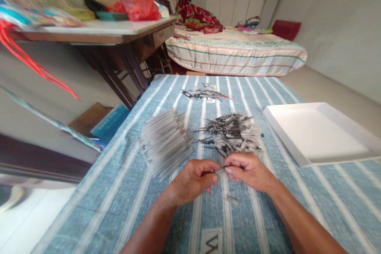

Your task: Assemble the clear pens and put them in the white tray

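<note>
A blue tablecloth (pixel 98 210) of woven-looking fabric with white stripes spreads beneath everything, and a loose heap of black and translucent thin plastic pen-like parts (pixel 232 133) lies on it. Right of that heap sits a shallow white rectangular tray (pixel 336 135), apparently cardboard. Left of the heap, just beside it, a stack of pale grey translucent slender tubes (pixel 166 143) lies with its tubes side by side. On the heap's near side are both bare hands: the left hand (pixel 194 177) and the right hand (pixel 250 170), close together, each pinched by thumb and fingers on a slim grey-and-dark piece (pixel 220 171). Whether that piece is one part or two is too small to tell. Beyond the heap lies a smaller cluster of dark, thin parts (pixel 205 94); nearer than the heap, past the fingertips, rests one short translucent piece (pixel 232 199).

For such slender work, a light pinch close to the middle should give most control. Keeping both ends in one straight line would probably avoid bending, and working low over the cloth should make a dropped part easy to recover.
</note>
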The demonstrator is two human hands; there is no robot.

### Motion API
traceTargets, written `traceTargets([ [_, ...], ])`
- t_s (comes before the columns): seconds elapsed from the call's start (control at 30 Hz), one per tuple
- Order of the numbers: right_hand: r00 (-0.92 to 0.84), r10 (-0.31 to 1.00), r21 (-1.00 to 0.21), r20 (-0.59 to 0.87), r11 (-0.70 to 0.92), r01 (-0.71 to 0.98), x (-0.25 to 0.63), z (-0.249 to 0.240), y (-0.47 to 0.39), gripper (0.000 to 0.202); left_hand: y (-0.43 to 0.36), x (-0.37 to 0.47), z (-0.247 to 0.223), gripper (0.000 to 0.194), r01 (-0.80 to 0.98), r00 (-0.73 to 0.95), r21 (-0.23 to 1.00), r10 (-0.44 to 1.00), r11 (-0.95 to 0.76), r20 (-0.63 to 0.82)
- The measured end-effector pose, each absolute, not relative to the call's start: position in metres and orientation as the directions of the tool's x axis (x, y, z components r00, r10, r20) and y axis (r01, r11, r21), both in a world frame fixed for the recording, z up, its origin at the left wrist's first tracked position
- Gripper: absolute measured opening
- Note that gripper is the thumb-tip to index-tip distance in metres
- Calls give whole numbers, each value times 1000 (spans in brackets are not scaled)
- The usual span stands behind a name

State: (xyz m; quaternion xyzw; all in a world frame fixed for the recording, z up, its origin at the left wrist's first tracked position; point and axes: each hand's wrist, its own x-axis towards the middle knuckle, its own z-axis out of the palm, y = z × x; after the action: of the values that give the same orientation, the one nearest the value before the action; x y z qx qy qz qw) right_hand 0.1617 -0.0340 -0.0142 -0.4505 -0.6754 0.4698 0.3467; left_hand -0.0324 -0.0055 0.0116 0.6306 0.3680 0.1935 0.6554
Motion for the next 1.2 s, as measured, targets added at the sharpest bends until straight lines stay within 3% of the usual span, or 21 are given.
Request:
traceTargets([
  [0.27, -360, 931, -958, 59, 154, 242, 163, -17, -36, 14, -3, -35, 8, 16, 277, 694, 935, 627, 220, -353],
  [0.5, -293, 954, -993, 57, 85, 85, 161, -26, -39, 19, -4, -37, 9, 16, 240, 707, 931, 608, 274, -361],
  [0.63, -289, 956, -972, 57, 119, 203, 157, -26, -40, 21, -3, -35, 6, 15, 234, 671, 948, 670, 216, -319],
  [0.77, -296, 953, -918, 58, 168, 360, 155, -23, -40, 39, -5, -32, 5, 13, 243, 643, 948, 699, 204, -315],
  [1.03, -288, 958, -962, -11, 68, 265, 156, -21, -40, 20, -6, -31, 5, 12, 242, 646, 954, 705, 174, -293],
  [1.13, -259, 966, -934, 7, 99, 343, 155, -22, -40, 36, -5, -31, 5, 12, 256, 645, 952, 704, 168, -298],
  [1.2, -239, 971, -933, 0, 86, 349, 155, -22, -40, 36, -5, -31, 6, 11, 259, 642, 951, 707, 167, -298],
])
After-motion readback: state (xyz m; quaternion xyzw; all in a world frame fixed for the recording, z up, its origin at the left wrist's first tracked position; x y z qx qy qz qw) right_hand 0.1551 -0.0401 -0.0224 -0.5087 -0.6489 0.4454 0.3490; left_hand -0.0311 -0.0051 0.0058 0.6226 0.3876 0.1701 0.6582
